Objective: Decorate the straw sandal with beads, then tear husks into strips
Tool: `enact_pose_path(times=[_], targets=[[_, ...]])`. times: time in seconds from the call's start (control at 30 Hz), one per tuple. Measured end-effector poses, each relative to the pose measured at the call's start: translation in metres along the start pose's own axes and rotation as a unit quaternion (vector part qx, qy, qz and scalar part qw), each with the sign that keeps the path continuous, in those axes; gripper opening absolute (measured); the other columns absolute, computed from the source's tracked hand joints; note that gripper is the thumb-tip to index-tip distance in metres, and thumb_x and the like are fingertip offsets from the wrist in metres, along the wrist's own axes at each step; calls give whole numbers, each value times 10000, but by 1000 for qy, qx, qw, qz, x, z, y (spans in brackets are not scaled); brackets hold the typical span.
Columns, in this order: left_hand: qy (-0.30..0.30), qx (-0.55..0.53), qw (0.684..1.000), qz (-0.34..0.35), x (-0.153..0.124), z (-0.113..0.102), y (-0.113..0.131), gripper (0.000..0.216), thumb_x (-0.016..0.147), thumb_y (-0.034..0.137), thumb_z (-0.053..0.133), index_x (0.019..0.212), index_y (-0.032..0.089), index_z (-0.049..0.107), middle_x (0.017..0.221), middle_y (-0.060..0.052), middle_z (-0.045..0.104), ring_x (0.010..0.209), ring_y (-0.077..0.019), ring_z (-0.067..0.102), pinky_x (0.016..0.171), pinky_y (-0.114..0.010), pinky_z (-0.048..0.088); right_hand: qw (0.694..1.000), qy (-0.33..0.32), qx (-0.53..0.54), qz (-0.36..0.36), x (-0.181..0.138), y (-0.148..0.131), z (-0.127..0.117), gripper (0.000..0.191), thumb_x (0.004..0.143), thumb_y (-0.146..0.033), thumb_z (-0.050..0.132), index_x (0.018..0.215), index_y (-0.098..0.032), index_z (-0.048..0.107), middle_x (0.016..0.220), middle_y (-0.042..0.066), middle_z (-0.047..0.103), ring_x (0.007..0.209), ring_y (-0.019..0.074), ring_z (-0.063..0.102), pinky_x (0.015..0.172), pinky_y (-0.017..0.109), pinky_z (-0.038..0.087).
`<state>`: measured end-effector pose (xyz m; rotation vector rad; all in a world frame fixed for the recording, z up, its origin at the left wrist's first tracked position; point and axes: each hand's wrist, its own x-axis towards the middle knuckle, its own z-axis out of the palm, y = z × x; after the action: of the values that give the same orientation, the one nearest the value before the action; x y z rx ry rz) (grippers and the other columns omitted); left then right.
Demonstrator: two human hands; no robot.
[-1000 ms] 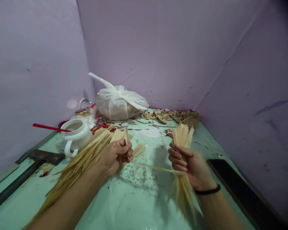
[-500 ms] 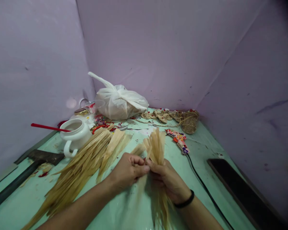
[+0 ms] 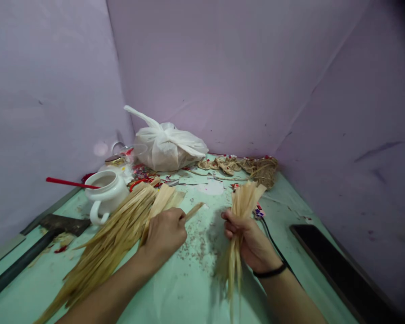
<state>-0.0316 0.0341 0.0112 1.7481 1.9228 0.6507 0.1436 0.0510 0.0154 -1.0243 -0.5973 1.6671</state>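
Note:
My right hand (image 3: pixel 248 236) is closed round a small bundle of pale dried straw strips (image 3: pixel 242 204), held upright above the green table (image 3: pixel 189 292), its tails hanging below the fist. My left hand (image 3: pixel 165 231) is closed in a pinch on a single straw strip (image 3: pixel 193 210) that sticks out to the right. It rests at the edge of a large pile of straw strips (image 3: pixel 118 234) lying diagonally on the table beside my left forearm.
A white jug (image 3: pixel 104 194) with a red stick stands at the left, a tied white plastic bag (image 3: pixel 168 146) at the back. Woven straw pieces (image 3: pixel 243 165) lie along the back wall. A dark hatchet (image 3: pixel 37 245) lies left, a black phone (image 3: pixel 337 265) right, with a black cable.
My hands met in the middle half a second ago and have parted again. The left hand went back to the pile with one strip; the right moved right with its bundle.

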Motion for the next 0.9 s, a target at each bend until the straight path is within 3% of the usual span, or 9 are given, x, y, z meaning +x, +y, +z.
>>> enact_pose_path(times=[0.07,0.13,0.23,0.3,0.37,0.53,0.67,0.9], targets=[[-26,-54,998,-4,-1,-1,2,192,770,228,417,722,151,586,707,-58,619,695,-190,574,639,-291,415,1000,-4,-1,-5,0,5,1,374,447,-219,806,635,-170,487,480,-98,402,382,11,262,296,97,215],[-86,-186,978,-34,-4,0,5,158,756,259,436,713,149,542,659,-37,614,582,-139,553,551,-241,414,1000,-10,-14,0,-1,10,3,377,444,-219,806,638,-167,486,440,-111,359,369,8,224,290,104,144],[-178,-430,878,-114,-11,5,10,158,675,301,548,703,151,505,622,-28,610,495,-109,519,473,-212,374,999,-23,-39,8,-4,17,8,375,450,-260,800,686,-147,531,419,-101,383,360,12,237,300,123,106],[-204,-492,835,-141,-14,9,12,223,609,320,629,674,142,511,613,-35,613,494,-109,524,479,-214,371,998,-30,-62,6,-5,20,10,368,463,-297,786,684,-142,537,400,-100,380,352,14,236,307,136,90],[-203,-495,835,-133,-15,12,14,280,574,354,675,656,128,531,588,-32,602,487,-103,513,489,-215,369,996,-31,-85,5,-5,21,11,350,478,-319,768,663,-147,526,374,-107,359,341,14,223,312,148,84],[-136,-486,860,-68,-12,12,15,347,510,395,734,617,120,552,519,18,531,477,-82,448,463,-199,307,992,-33,-124,11,-9,23,15,313,477,-284,750,650,-139,533,391,-96,385,348,21,256,322,168,100],[-95,-504,852,-104,-11,10,13,326,505,388,728,582,117,566,483,27,514,424,-65,391,426,-197,274,990,-41,-137,14,-12,25,17,303,502,-291,744,657,-136,535,401,-96,374,364,25,259,333,175,95],[-103,-524,839,-107,-10,9,11,273,527,350,705,583,103,605,481,10,532,410,-64,390,425,-204,269,988,-79,-132,30,-13,28,15,334,528,-330,752,681,-122,542,445,-78,394,389,25,282,334,159,104]])
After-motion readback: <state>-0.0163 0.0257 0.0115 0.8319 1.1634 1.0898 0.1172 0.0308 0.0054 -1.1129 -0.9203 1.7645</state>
